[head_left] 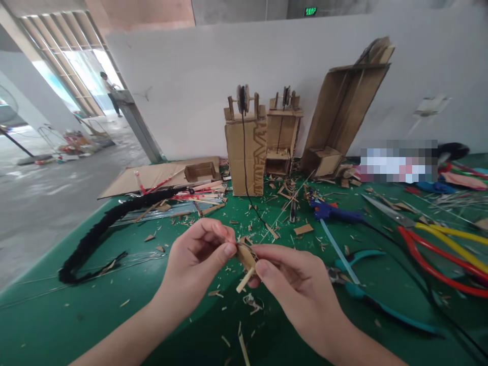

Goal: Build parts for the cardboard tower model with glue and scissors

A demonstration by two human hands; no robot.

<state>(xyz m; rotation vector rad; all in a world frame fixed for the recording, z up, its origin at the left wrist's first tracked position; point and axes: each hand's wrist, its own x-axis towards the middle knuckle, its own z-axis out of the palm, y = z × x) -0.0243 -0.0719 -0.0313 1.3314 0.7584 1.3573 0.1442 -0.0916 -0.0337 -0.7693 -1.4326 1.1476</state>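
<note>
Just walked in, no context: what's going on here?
A person's right hand grips a small cardboard piece with a wooden stick jutting from it; the left hand pinches at its edge. They're above a green table strewn with scraps. A cardboard tower stands behind; the glue gun and teal-handled pliers lie to the right.

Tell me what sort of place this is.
It looks like a makeshift craft workshop: a hot-glue gun and scissors lie on the green table, with roughly built cardboard structures standing by the white wall.
</note>
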